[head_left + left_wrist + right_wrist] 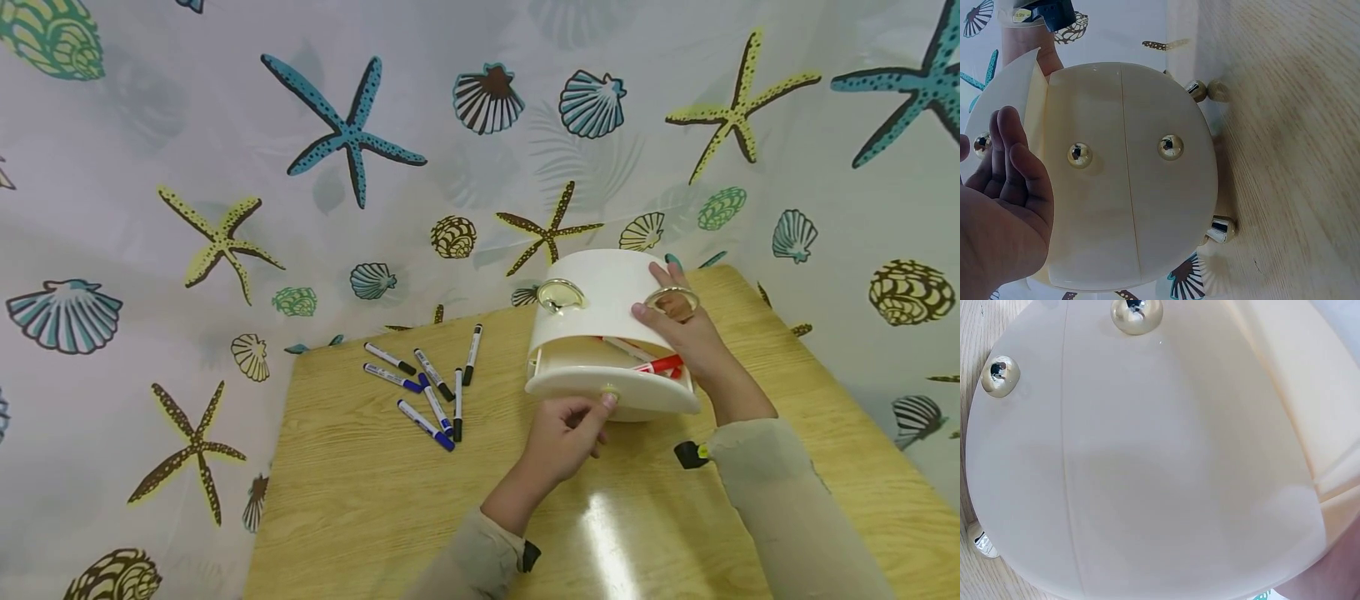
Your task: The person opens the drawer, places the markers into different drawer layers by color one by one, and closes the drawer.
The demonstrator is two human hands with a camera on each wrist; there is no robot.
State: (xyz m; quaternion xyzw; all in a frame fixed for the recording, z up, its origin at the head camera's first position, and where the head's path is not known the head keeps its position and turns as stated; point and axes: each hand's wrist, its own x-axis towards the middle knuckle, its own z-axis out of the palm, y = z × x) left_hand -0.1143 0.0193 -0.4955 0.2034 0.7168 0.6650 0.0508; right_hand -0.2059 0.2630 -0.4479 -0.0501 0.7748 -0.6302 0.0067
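A white rounded box (603, 292) with gold feet and knobs stands on the table, its top drawer (570, 382) pulled partway out. Inside the drawer lie a red-capped marker (662, 364) and other markers, partly hidden. My left hand (561, 437) pinches the drawer's gold knob (982, 145) between thumb and fingers. Against the right side of the box rests my right hand (693, 337), fingers extended and thumb on the top beside a gold ring (672, 290). The right wrist view shows mostly the box front (1166, 456), with only an edge of that hand.
Several black-capped and blue-capped markers (435, 404) lie loose on the wooden table (352, 508), left of the box. A curtain (420, 275) printed with shells and starfish hangs behind the table and along its sides.
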